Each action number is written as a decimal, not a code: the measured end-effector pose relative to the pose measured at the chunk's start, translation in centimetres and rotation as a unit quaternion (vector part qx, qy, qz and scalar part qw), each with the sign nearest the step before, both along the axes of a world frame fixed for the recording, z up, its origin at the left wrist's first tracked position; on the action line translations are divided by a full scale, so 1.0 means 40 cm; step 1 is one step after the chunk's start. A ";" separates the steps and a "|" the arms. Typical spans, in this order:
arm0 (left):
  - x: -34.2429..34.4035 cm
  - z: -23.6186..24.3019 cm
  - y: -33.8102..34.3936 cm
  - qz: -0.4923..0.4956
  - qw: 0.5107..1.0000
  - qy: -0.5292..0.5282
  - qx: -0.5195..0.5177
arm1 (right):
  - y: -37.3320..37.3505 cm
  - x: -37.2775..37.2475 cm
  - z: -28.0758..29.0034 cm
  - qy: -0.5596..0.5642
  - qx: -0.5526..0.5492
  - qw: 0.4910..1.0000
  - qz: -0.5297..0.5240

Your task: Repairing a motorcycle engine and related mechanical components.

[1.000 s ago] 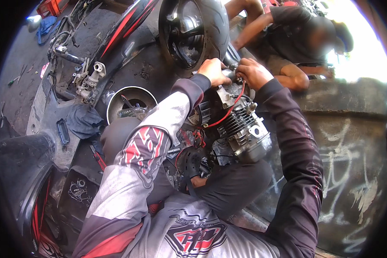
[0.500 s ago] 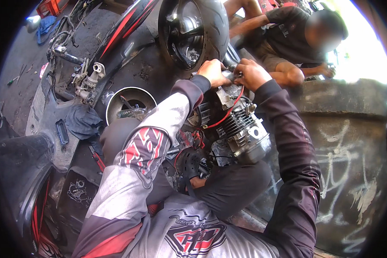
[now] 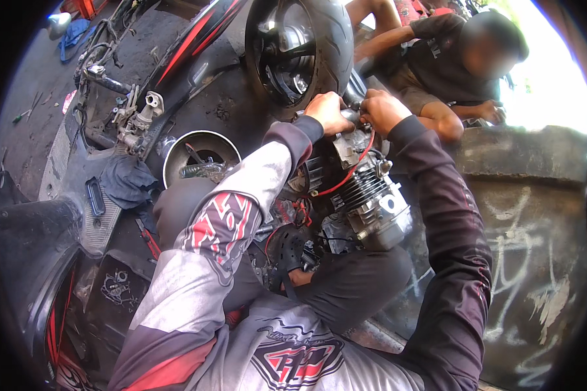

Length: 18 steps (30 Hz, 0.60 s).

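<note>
Where grips (L [image 3: 329,113], R [image 3: 383,111]) part-hide eng. [image 3: 370,191], hold unclear

White glare [image 3: 563,81] washes out the upper right.

We have one head view: the left fisheye of a side-by-side pair, upright, unmirrored. We look steeply down and forward from the wearer's head. Nearest us, the printed jersey [image 3: 300,355] fills the lower middle, with both sleeves [image 3: 440,195] running up from there, large in frame. Left hand [image 3: 331,114] and right hand [image 3: 383,112] sit above centre, mid-range, at the upper end of the engine [image 3: 375,202]. Farther off we get the tyred wheel [image 3: 338,49] at top and a co-worker [image 3: 437,62] upper right. Coverage is wide: ribbed scooter footboard [image 3: 62,159] left, white-scrawled wall [image 3: 528,228] right. Edges bow, corners go black.
</note>
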<state>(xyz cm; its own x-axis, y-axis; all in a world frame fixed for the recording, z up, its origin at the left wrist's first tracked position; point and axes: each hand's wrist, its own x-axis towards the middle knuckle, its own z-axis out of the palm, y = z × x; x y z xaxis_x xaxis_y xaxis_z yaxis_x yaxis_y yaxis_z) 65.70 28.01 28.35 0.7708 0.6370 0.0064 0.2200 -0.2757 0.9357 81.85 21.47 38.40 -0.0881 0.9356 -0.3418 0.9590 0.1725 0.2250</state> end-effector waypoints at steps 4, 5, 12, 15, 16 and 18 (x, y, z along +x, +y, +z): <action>-0.011 -0.006 0.004 -0.001 1.000 0.006 -0.006 | -0.015 -0.029 0.017 -0.002 0.025 1.000 -0.018; -0.013 -0.008 0.004 0.001 1.000 0.005 -0.005 | -0.013 -0.035 0.025 0.021 0.016 0.999 -0.046; -0.003 0.005 -0.009 0.002 1.000 -0.006 0.009 | 0.003 -0.008 0.032 0.036 -0.045 0.997 -0.051; -0.007 -0.002 -0.002 0.006 1.000 0.009 -0.005 | -0.018 -0.023 0.015 -0.022 0.024 0.996 0.088; -0.013 0.001 0.001 0.001 1.000 0.009 -0.010 | -0.025 -0.028 0.016 -0.024 0.025 0.996 0.081; -0.013 -0.001 -0.002 0.003 1.000 0.001 -0.012 | -0.036 -0.043 0.018 -0.015 0.058 0.997 0.055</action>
